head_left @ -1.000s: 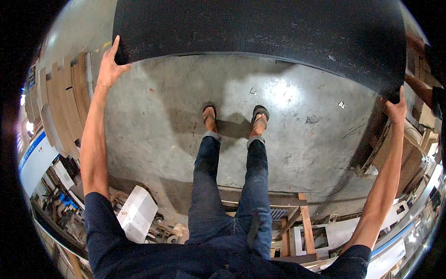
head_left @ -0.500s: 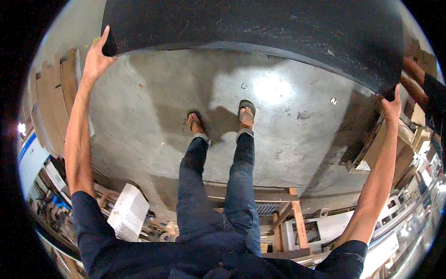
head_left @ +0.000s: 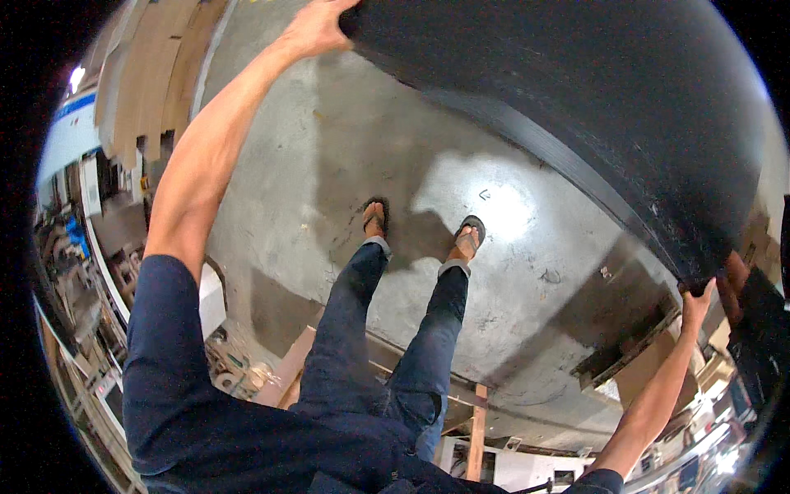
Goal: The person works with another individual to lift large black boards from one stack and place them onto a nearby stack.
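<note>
A large black panel [head_left: 592, 90] with a scuffed face and a thick edge fills the upper right, held up above the floor and tilted across my view. My left hand [head_left: 321, 26] grips its near left corner, thumb along the edge and fingers partly hidden at the corner. At the near right corner, my right hand [head_left: 697, 306] closes on the panel from below. Both my arms are stretched out.
Another person's arm [head_left: 738, 276] in a dark sleeve is beside the panel's right corner. Brown boards [head_left: 156, 74] lie at the upper left. A cardboard box [head_left: 650, 362] stands at lower right; a wooden post [head_left: 477, 428] is near my legs. Grey concrete floor [head_left: 346, 123] lies beneath.
The panel has swung round: its left corner moved right and away, while its right corner dropped nearer to me. My hands stayed on it, and my body turned along.
</note>
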Demonstrator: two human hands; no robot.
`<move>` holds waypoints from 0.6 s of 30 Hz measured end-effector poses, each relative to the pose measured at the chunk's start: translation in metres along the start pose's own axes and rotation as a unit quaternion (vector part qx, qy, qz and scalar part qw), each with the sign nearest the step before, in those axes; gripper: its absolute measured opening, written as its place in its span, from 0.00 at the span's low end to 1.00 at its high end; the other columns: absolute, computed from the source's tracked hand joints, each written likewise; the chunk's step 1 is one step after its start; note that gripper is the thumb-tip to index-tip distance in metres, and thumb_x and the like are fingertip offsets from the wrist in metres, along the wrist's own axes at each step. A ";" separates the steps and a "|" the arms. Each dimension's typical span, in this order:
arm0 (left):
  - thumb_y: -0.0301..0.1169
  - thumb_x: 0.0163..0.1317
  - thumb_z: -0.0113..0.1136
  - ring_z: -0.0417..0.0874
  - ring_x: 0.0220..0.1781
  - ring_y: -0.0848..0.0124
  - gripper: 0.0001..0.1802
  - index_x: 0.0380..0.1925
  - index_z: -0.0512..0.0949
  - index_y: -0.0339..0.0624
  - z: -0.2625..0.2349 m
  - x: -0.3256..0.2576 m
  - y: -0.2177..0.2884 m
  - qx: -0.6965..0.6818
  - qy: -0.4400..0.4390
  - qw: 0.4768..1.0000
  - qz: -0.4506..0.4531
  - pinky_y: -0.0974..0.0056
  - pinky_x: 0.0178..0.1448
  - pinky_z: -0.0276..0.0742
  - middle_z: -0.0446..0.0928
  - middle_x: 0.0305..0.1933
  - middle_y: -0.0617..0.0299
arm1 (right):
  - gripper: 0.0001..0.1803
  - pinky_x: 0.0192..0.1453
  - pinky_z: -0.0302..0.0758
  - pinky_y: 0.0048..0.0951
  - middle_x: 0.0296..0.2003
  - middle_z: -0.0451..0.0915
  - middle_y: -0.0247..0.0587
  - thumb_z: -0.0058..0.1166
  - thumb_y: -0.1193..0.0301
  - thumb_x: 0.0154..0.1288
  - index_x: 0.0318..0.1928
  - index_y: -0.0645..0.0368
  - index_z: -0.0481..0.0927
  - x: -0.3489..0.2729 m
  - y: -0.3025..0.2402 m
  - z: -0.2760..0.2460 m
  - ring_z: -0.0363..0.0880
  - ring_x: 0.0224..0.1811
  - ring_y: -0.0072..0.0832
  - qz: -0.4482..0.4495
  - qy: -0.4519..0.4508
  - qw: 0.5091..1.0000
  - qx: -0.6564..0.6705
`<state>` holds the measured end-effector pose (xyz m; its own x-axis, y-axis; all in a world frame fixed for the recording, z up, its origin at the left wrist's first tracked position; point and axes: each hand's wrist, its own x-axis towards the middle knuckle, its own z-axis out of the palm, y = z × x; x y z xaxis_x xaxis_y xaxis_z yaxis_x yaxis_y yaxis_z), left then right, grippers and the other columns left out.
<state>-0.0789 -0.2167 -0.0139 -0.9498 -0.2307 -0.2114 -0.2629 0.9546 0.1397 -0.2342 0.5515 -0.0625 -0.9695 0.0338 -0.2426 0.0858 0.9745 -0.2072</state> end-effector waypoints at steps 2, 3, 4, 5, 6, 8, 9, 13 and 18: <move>0.33 0.37 0.61 0.68 0.51 0.50 0.48 0.62 0.51 0.58 0.001 0.001 -0.005 -0.012 -0.010 1.000 -0.024 0.58 0.54 0.66 0.65 0.49 0.41 | 0.44 0.56 0.61 0.29 0.55 0.64 0.53 0.57 0.69 0.45 0.62 0.63 0.50 0.011 0.024 0.001 0.65 0.55 0.35 0.004 -0.008 1.000 -0.014; 0.32 0.37 0.61 0.65 0.54 0.49 0.49 0.62 0.49 0.57 0.002 0.004 -0.006 -0.028 -0.013 0.999 -0.024 0.59 0.57 0.64 0.61 0.53 0.40 | 0.44 0.57 0.61 0.31 0.56 0.63 0.54 0.57 0.68 0.46 0.62 0.63 0.50 0.011 0.040 -0.003 0.64 0.55 0.38 0.016 -0.007 0.999 -0.033; 0.31 0.38 0.61 0.62 0.57 0.48 0.50 0.63 0.46 0.57 0.003 0.007 -0.003 -0.046 -0.019 0.999 -0.022 0.59 0.59 0.62 0.57 0.56 0.39 | 0.44 0.58 0.60 0.33 0.56 0.61 0.56 0.57 0.66 0.46 0.62 0.63 0.50 0.002 0.054 -0.005 0.63 0.56 0.41 0.031 -0.006 0.998 -0.054; 0.30 0.38 0.60 0.59 0.60 0.47 0.51 0.63 0.44 0.56 0.006 0.017 0.008 -0.067 -0.025 0.997 -0.008 0.60 0.61 0.60 0.52 0.59 0.37 | 0.42 0.59 0.58 0.39 0.55 0.60 0.62 0.56 0.63 0.48 0.61 0.66 0.51 -0.020 0.067 0.002 0.59 0.57 0.48 0.033 0.122 0.945 -0.302; 0.30 0.39 0.61 0.61 0.58 0.50 0.49 0.63 0.47 0.56 0.015 0.012 0.002 -0.053 0.029 0.998 -0.004 0.59 0.60 0.61 0.56 0.58 0.42 | 0.41 0.59 0.58 0.42 0.53 0.60 0.65 0.55 0.60 0.49 0.60 0.67 0.53 -0.043 0.050 0.024 0.57 0.57 0.53 0.019 0.172 0.955 -0.241; 0.31 0.40 0.63 0.65 0.56 0.54 0.45 0.61 0.53 0.56 0.051 -0.012 -0.035 -0.049 0.144 0.988 0.007 0.57 0.58 0.62 0.64 0.56 0.52 | 0.30 0.56 0.60 0.40 0.47 0.66 0.60 0.55 0.65 0.48 0.50 0.69 0.64 -0.097 0.008 0.053 0.64 0.50 0.48 -0.068 0.147 0.986 -0.028; 0.31 0.42 0.62 0.62 0.59 0.54 0.43 0.61 0.54 0.54 0.057 -0.027 -0.042 -0.103 0.175 0.977 0.066 0.56 0.61 0.59 0.60 0.59 0.52 | 0.23 0.53 0.62 0.39 0.42 0.70 0.56 0.56 0.67 0.46 0.41 0.69 0.69 -0.143 -0.041 0.068 0.66 0.45 0.47 -0.052 0.078 0.995 0.018; 0.30 0.50 0.56 0.63 0.59 0.56 0.36 0.58 0.53 0.32 0.098 -0.109 -0.030 -0.231 0.164 0.951 -0.127 0.58 0.62 0.57 0.63 0.56 0.45 | 0.34 0.59 0.61 0.35 0.53 0.66 0.55 0.58 0.60 0.48 0.52 0.68 0.66 -0.361 -0.086 0.117 0.64 0.57 0.42 0.146 -0.111 0.977 0.112; 0.37 0.42 0.61 0.75 0.40 0.62 0.22 0.33 0.73 0.29 0.168 -0.254 0.027 -0.284 -0.220 0.924 -0.134 0.58 0.43 0.70 0.76 0.36 0.46 | 0.32 0.33 0.71 0.30 0.31 0.76 0.46 0.57 0.60 0.51 0.49 0.73 0.67 -0.600 -0.114 0.133 0.74 0.30 0.31 0.221 -0.314 0.895 0.227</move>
<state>0.1836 -0.1004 -0.1188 -0.7103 -0.2259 -0.6666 -0.6429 0.5939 0.4837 0.3687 0.3907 -0.0192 -0.5090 0.1236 -0.8519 0.6523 0.7010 -0.2881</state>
